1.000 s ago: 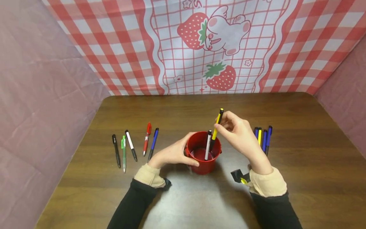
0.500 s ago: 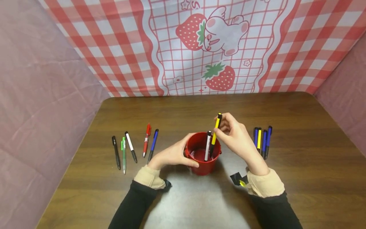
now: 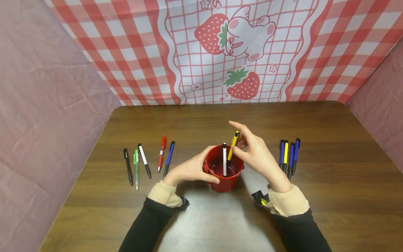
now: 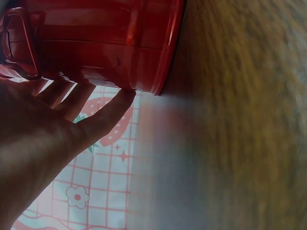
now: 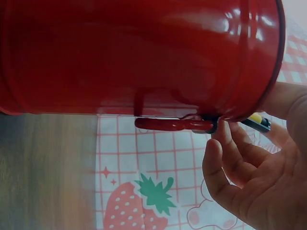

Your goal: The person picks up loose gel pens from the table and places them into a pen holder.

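Note:
My left hand (image 3: 192,168) grips the side of a small red metal bucket (image 3: 223,183), thumb at the front. In the left wrist view its fingers (image 4: 108,115) lie against the bucket wall (image 4: 96,43). A white pen with a black end (image 3: 224,159) stands inside the bucket. Beside it a yellow-and-black pen (image 3: 233,145) leans up past the rim. My right hand (image 3: 256,152) is at the bucket's right rim, index finger stretched away and thumb close to the yellow pen. In the right wrist view the pen's end (image 5: 259,121) shows past the rim between thumb and fingers.
Left on the wooden table (image 3: 201,122) lie a black pen (image 3: 128,167), a green pen (image 3: 136,169), a white pen (image 3: 144,160), a red pen (image 3: 162,154) and a blue pen (image 3: 169,158). Right lie several blue pens (image 3: 295,155) and a yellow pen (image 3: 285,152). A patterned cloth (image 3: 201,70) hangs behind.
The yellow pen has gone lower into the bucket and shifted left. The white pen has shifted slightly left. My right hand's index finger has straightened off the yellow pen. The left hand stays put.

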`<action>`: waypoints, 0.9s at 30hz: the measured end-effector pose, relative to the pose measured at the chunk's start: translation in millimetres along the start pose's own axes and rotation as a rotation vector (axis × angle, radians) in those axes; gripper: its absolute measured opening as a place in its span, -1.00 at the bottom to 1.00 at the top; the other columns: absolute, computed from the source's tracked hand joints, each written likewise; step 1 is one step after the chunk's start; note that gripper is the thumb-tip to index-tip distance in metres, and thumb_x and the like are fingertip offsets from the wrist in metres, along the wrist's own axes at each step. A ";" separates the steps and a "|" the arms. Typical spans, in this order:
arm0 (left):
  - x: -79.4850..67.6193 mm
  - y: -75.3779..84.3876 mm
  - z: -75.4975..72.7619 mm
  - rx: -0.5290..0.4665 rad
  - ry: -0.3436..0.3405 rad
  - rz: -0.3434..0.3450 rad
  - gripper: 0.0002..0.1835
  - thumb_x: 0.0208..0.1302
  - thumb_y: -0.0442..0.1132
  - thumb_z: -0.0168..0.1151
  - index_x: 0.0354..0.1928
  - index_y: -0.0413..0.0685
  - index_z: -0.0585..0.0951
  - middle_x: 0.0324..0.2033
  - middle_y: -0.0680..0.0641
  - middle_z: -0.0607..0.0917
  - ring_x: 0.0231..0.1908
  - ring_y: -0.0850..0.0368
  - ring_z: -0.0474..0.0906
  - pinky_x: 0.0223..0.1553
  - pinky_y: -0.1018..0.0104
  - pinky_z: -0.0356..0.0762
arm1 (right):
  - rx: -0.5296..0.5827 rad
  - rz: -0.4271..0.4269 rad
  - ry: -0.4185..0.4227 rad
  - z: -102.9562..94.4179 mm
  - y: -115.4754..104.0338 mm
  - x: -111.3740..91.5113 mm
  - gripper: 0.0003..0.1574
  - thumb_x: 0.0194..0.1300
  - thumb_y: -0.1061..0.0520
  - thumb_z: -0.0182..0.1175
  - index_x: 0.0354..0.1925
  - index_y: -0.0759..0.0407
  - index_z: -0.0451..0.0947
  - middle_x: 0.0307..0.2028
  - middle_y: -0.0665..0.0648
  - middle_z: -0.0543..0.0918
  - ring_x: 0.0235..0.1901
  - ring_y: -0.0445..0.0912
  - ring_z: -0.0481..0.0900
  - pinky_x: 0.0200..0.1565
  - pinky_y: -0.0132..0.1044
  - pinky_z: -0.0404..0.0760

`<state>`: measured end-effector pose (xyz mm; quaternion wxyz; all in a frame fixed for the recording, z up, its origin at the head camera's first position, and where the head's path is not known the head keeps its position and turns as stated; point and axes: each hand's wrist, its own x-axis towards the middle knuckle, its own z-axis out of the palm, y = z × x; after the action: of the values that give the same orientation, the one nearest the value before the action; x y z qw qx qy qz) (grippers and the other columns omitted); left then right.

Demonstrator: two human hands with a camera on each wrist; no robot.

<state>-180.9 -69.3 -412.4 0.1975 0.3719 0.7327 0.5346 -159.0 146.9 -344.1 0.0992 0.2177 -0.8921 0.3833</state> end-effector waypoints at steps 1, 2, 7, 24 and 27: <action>0.1 0.2 0.1 0.002 0.001 -0.001 -0.06 -0.13 -0.24 0.46 0.28 0.15 0.12 0.15 0.09 0.38 0.16 0.14 0.30 0.14 0.18 0.35 | -0.005 -0.005 -0.004 0.6 0.0 -0.2 -0.26 0.10 0.29 0.20 0.25 0.03 0.24 -0.39 0.05 0.51 -0.39 -0.16 0.50 -0.33 -0.26 0.55; 0.0 0.7 0.2 0.001 0.001 0.002 -0.06 -0.13 -0.26 0.46 0.29 0.13 0.12 0.16 0.08 0.38 0.17 0.13 0.30 0.15 0.17 0.34 | -0.012 -0.009 -0.008 1.2 0.1 -0.3 -0.28 0.11 0.28 0.19 0.24 0.03 0.26 -0.39 0.04 0.52 -0.39 -0.16 0.49 -0.33 -0.26 0.54; -3.6 19.6 -1.1 -0.024 -0.010 -0.013 -0.08 -0.12 -0.30 0.44 0.29 -0.03 0.12 0.16 -0.03 0.38 0.18 0.00 0.29 0.16 0.06 0.32 | -0.023 -0.020 -0.018 4.4 2.0 -0.2 -0.42 0.16 0.26 0.15 0.17 0.05 0.35 -0.40 0.03 0.54 -0.39 -0.16 0.51 -0.31 -0.25 0.53; -4.7 27.0 -1.3 -0.015 -0.013 -0.018 -0.09 -0.11 -0.27 0.44 0.28 -0.07 0.12 0.15 -0.05 0.39 0.15 -0.02 0.30 0.15 0.06 0.32 | -0.047 -0.019 -0.070 10.7 4.4 0.0 -0.56 0.18 0.22 0.14 0.07 0.09 0.44 -0.34 0.05 0.51 -0.38 -0.17 0.45 -0.32 -0.19 0.53; -2.2 15.4 -0.3 -0.004 -0.007 -0.010 -0.08 -0.12 -0.25 0.45 0.28 0.00 0.12 0.14 0.00 0.39 0.15 0.02 0.31 0.15 0.09 0.33 | -0.043 -0.016 -0.072 10.8 4.2 0.0 -0.60 0.20 0.20 0.15 0.04 0.12 0.46 -0.32 0.05 0.52 -0.37 -0.16 0.46 -0.32 -0.21 0.52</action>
<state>-174.6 -68.8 -398.1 0.2037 0.3694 0.7328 0.5339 -161.1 141.6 -354.1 0.0748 0.2362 -0.9014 0.3551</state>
